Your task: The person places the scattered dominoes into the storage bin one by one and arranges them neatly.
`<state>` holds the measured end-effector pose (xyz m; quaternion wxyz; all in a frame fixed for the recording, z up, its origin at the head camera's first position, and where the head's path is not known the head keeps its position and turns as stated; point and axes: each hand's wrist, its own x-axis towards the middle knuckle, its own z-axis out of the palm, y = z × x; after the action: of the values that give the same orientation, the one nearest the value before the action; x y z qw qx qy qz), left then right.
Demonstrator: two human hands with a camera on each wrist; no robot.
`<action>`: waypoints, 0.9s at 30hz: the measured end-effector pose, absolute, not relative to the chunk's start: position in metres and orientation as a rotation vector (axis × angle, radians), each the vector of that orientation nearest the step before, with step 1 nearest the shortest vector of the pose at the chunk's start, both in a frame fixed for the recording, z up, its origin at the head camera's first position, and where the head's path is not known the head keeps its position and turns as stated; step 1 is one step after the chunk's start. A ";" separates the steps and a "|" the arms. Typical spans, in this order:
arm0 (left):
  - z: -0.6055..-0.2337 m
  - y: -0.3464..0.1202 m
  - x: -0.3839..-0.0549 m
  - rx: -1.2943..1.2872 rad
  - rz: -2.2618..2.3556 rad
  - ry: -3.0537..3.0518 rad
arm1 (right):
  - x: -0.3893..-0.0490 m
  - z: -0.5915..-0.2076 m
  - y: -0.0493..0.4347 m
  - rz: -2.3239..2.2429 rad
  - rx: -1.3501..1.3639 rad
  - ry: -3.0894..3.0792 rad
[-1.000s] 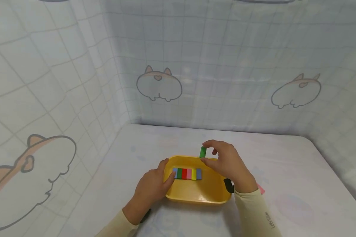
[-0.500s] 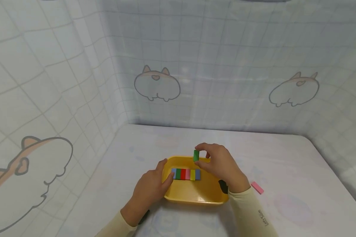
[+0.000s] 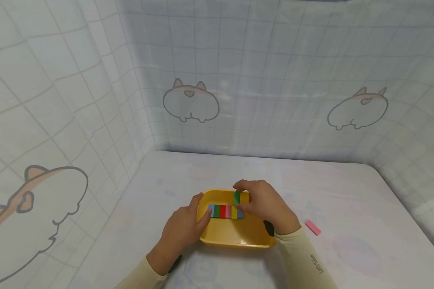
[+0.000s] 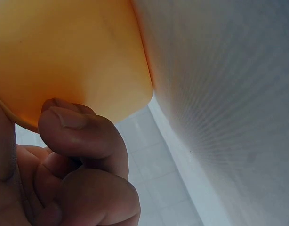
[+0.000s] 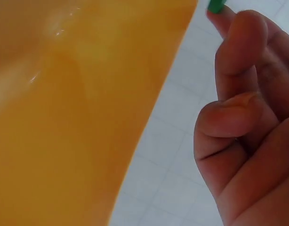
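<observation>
A shallow yellow tray (image 3: 235,237) holds a row of small rectangular blocks: light blue, green, red (image 3: 222,211), pink, yellow (image 3: 234,212) and blue. My left hand (image 3: 182,228) grips the tray's left side, thumb inside the rim; in the left wrist view its curled fingers (image 4: 83,136) lie against the outer wall. Between thumb and fingertips, my right hand (image 3: 265,204) pinches a green block (image 3: 236,198) upright, close over the right end of the row. In the right wrist view only a corner of that green block (image 5: 215,5) shows beyond the fingers.
A loose pink block (image 3: 313,227) lies on the white table (image 3: 347,192) to the right of the tray. A white grid-patterned curtain (image 3: 267,80) with cartoon animals encloses the back and sides.
My right hand has moved left and down with the green block, bringing it over the row's right end. The loose pink block has come out from behind the right forearm. My left hand stays put.
</observation>
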<state>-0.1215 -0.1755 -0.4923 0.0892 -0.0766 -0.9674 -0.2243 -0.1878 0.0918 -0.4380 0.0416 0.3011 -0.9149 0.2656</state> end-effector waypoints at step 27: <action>-0.495 -0.175 -0.123 -0.257 -0.639 -2.861 | -0.186 -0.442 0.092 0.682 0.794 -3.098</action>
<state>-0.1226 -0.1750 -0.4947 0.0993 -0.0869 -0.9674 -0.2161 -0.1856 0.0923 -0.4421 -0.0640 0.2422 -0.9455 0.2082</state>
